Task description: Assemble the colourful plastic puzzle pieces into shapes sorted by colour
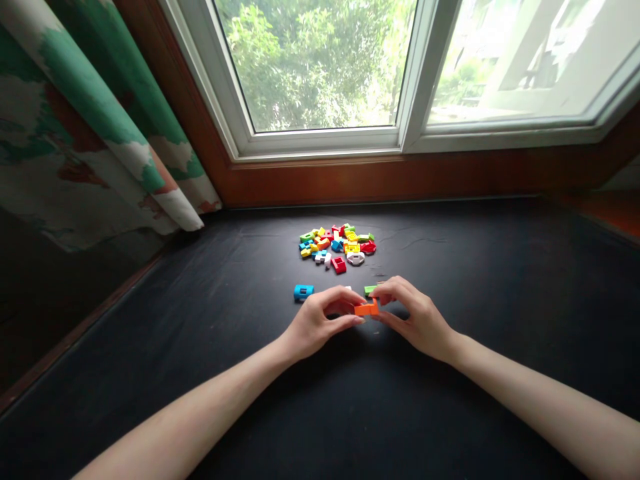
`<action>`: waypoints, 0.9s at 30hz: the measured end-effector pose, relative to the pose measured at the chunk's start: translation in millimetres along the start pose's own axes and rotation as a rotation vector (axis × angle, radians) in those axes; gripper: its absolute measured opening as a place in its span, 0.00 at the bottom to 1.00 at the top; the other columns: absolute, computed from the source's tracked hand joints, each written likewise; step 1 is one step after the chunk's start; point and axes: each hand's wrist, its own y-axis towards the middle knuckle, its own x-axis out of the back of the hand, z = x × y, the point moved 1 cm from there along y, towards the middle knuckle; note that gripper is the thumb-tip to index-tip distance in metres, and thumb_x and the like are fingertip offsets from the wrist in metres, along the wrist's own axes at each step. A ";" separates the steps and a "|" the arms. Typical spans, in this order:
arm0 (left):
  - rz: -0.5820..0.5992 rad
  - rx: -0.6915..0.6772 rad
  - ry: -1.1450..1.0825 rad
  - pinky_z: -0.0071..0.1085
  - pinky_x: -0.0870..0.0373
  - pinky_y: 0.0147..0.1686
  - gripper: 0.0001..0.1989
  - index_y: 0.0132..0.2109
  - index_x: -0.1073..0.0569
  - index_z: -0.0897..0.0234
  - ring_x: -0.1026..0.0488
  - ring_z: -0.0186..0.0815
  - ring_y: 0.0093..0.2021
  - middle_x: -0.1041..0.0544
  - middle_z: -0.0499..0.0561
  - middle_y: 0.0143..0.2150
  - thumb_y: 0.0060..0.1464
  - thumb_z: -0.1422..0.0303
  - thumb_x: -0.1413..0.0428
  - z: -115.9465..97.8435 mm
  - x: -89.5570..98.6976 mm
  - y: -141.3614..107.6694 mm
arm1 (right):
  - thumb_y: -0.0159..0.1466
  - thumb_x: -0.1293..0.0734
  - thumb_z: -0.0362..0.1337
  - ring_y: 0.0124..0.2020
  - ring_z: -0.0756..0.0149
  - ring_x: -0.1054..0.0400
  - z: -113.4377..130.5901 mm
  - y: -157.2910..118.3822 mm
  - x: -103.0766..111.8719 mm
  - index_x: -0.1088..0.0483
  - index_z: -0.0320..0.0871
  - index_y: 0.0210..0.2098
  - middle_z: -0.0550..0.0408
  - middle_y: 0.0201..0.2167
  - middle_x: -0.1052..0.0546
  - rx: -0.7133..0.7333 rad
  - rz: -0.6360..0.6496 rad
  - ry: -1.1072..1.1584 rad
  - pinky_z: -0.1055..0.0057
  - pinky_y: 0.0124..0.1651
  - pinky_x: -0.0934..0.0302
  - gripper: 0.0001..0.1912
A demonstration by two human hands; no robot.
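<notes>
Pinching an orange plastic block (367,308) between them, the left hand (320,323) and right hand (415,320) meet above a black-covered window ledge (430,400). Both grips are closed, with the fingers curled around its ends, partly hiding how it sits. A green block (371,289) sits against the orange one, just under the right fingers (387,288). A blue block (303,292) lies apart, just beside the left hand. Farther ahead, a loose heap of multicoloured plastic blocks (337,248) lies directly on the ledge, between the hands and the white-framed window (315,141), with a green-patterned curtain (90,113) hanging at the left.
</notes>
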 end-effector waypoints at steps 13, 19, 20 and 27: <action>-0.023 0.042 -0.060 0.34 0.23 0.46 0.13 0.42 0.22 0.67 0.19 0.40 0.40 0.18 0.54 0.40 0.53 0.63 0.35 0.6 0.6 -0.5 | 0.68 0.33 0.41 0.37 0.60 0.30 -0.4 0.5 0.8 0.32 0.45 0.43 0.51 0.36 0.26 -0.004 0.010 -0.026 0.66 0.39 0.32 0.07; -0.025 0.064 -0.072 0.31 0.23 0.40 0.13 0.42 0.22 0.67 0.20 0.37 0.35 0.18 0.53 0.38 0.54 0.62 0.36 -1.4 -0.1 0.5 | 0.68 0.33 0.41 0.38 0.59 0.29 -0.4 1.2 1.4 0.32 0.45 0.42 0.51 0.36 0.25 -0.025 0.041 -0.041 0.65 0.41 0.32 0.07; -0.028 0.061 -0.065 0.30 0.23 0.39 0.13 0.42 0.22 0.67 0.20 0.37 0.34 0.18 0.53 0.38 0.54 0.62 0.36 -1.3 -0.1 0.7 | 0.68 0.33 0.40 0.38 0.59 0.29 -0.5 1.0 1.4 0.32 0.45 0.42 0.51 0.36 0.25 -0.031 0.049 -0.034 0.65 0.41 0.32 0.07; -0.048 0.061 -0.039 0.28 0.24 0.36 0.12 0.41 0.23 0.67 0.22 0.34 0.32 0.19 0.52 0.36 0.56 0.62 0.37 -3.2 -0.3 0.9 | 0.67 0.32 0.38 0.42 0.59 0.28 -1.8 -1.4 1.0 0.34 0.46 0.49 0.50 0.42 0.24 -0.006 0.096 0.016 0.64 0.45 0.32 0.11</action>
